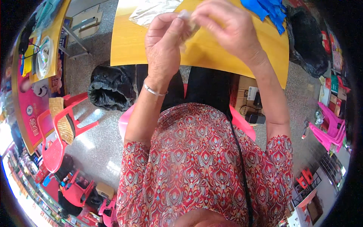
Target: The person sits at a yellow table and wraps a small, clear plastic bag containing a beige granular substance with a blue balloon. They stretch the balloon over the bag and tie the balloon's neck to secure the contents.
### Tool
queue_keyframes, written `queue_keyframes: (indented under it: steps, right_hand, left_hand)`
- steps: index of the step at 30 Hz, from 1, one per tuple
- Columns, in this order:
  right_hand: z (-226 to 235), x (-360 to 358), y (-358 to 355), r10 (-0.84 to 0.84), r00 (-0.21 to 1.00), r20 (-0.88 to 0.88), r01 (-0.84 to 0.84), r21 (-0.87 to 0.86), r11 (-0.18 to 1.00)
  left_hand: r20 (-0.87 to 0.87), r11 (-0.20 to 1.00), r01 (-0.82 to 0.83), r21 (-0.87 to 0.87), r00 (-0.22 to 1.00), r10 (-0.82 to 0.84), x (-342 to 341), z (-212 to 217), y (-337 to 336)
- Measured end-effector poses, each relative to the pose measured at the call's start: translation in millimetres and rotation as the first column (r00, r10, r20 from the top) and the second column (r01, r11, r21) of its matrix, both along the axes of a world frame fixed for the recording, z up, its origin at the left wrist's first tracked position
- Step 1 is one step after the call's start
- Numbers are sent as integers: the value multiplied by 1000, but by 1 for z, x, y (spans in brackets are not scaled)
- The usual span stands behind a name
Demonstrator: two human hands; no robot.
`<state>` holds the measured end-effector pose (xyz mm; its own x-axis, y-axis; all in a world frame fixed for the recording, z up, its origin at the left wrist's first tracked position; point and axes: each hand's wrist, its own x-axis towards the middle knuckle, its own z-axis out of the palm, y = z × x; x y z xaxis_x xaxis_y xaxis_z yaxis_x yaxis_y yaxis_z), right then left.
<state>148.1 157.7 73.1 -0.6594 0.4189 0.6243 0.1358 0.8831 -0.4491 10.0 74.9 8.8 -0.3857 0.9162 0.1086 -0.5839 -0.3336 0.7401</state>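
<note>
Both my hands are raised over the near part of a yellow table (126, 51). Between the thumb and curled fingers of my left hand (163, 47), a small piece of clear, crinkled plastic (184, 15) is pinched; its exact kind is hard to make out. My right hand (231, 32) is closed right beside it, its fingertips brought together at the plastic and slightly smeared by motion. What those fingertips grip is hidden. Behind my left hand, a larger clear plastic bag (149, 13) lies flat on the table.
A crumpled blue plastic bag (266, 11) lies at the table's far right. Black bags stand on the floor, one left (109, 87) and one right (308, 41). A red plastic chair (55, 151) is at left, pink stools (329, 125) at right. A phone (257, 118) rests beside my seat.
</note>
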Motion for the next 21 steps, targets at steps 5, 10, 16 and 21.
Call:
queue_keyframes:
  steps: [5,10,16,21]
  right_hand:
    - [1,5,6,-50,998,-36,47,-70,996]
    - [-19,-3,15,51,992,-118,-107,-525,844]
    - [6,-6,4,96,990,-100,-115,-198,973]
    - [-3,6,20,64,991,-121,-90,-223,971]
  left_hand:
    - [15,999,26,23,1000,-27,-7,-4,-4]
    - [27,994,101,52,994,-103,-15,5,-8]
    - [-101,995,-97,-3,990,96,-21,-3,-2]
    - [-213,973,-226,-49,954,211,-28,-17,-4]
